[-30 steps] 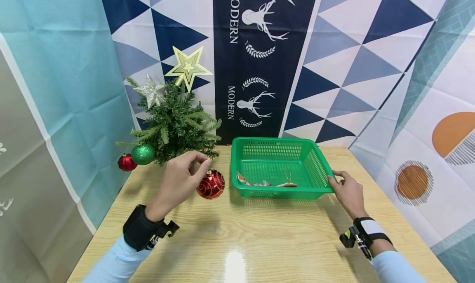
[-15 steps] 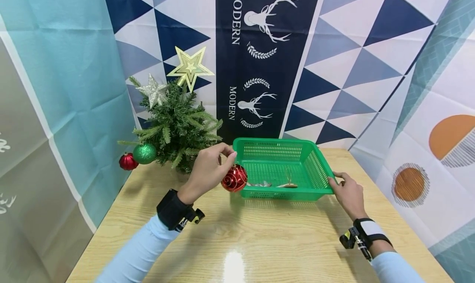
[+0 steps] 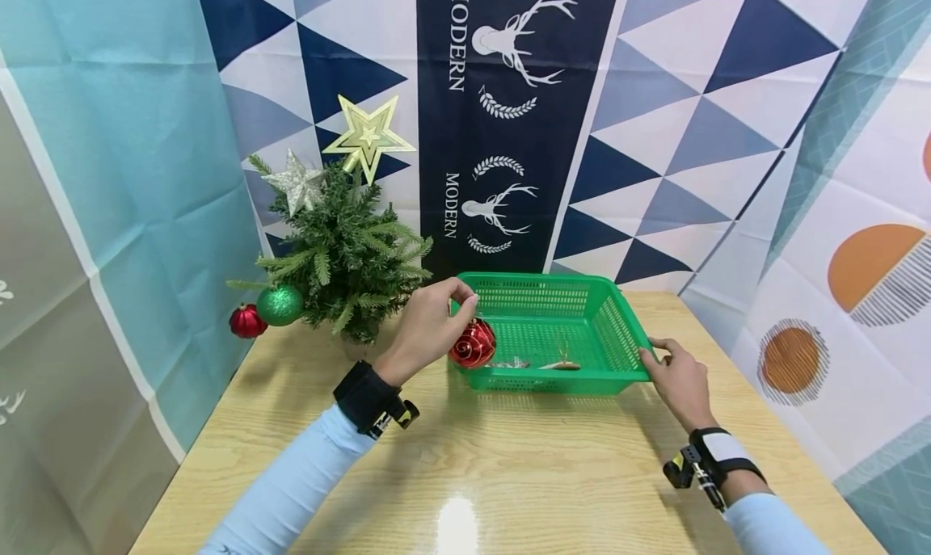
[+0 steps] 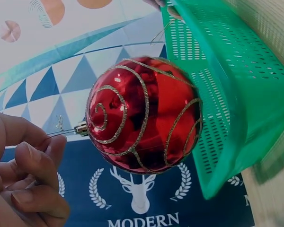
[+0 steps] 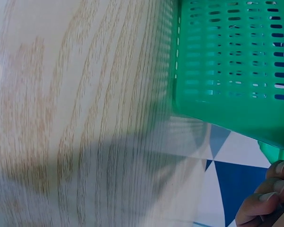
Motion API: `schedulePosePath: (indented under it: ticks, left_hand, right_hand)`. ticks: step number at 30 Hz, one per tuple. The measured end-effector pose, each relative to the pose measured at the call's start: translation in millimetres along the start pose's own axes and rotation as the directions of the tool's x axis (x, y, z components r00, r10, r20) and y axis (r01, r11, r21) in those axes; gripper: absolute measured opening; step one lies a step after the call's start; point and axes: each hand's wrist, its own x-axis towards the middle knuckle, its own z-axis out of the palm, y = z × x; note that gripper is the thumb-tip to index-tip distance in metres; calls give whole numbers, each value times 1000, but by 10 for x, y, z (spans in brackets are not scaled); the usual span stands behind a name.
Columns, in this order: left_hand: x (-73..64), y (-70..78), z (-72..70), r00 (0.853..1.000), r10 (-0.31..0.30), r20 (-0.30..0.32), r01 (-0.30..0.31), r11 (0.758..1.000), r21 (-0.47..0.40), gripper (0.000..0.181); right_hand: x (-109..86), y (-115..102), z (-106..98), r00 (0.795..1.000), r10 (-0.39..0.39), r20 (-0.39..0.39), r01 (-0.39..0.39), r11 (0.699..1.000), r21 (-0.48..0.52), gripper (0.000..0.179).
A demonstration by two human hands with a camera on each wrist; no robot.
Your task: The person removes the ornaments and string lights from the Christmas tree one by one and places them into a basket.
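A shiny red Christmas ball (image 3: 473, 344) with gold glitter swirls hangs from my left hand (image 3: 429, 322). In the left wrist view, thumb and finger pinch the thin wire at the cap of the ball (image 4: 144, 115). The ball is at the left front corner of a green plastic basket (image 3: 553, 383), in front of its rim. My right hand (image 3: 680, 381) grips the basket's right front corner, its fingers over the rim. Inside the basket lie a flat ornament (image 3: 562, 366) with a gold loop and a silvery piece (image 3: 512, 363), partly hidden behind the front wall.
At the left stands a small Christmas tree (image 3: 352, 252). It carries a gold star (image 3: 369, 135), a silver star (image 3: 295, 182), a green ball (image 3: 280, 305) and a small red ornament (image 3: 247, 321). The wooden table (image 3: 465, 458) lies beneath, with patterned cloth behind.
My left hand has moved right with the red Christmas ball, from beside the tree to the basket's left front corner. The right hand has kept its grip on the basket.
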Motion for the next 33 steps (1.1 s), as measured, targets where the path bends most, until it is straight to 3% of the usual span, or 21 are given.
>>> schedulePosePath:
  ticks: [12, 26, 33]
  left_hand:
    - [107, -71, 128, 999, -35, 14, 35, 999, 13, 13]
    - [179, -147, 211, 1000, -26, 13, 26, 998, 49, 15]
    - [221, -158, 236, 998, -63, 18, 62, 996, 65, 15]
  right_hand:
    - [8, 16, 27, 1000, 12, 3, -12, 1000, -15, 52]
    - [19, 24, 35, 1000, 23, -5, -23, 999, -23, 50]
    - [22, 18, 32, 1000, 13, -14, -13, 1000, -21, 50]
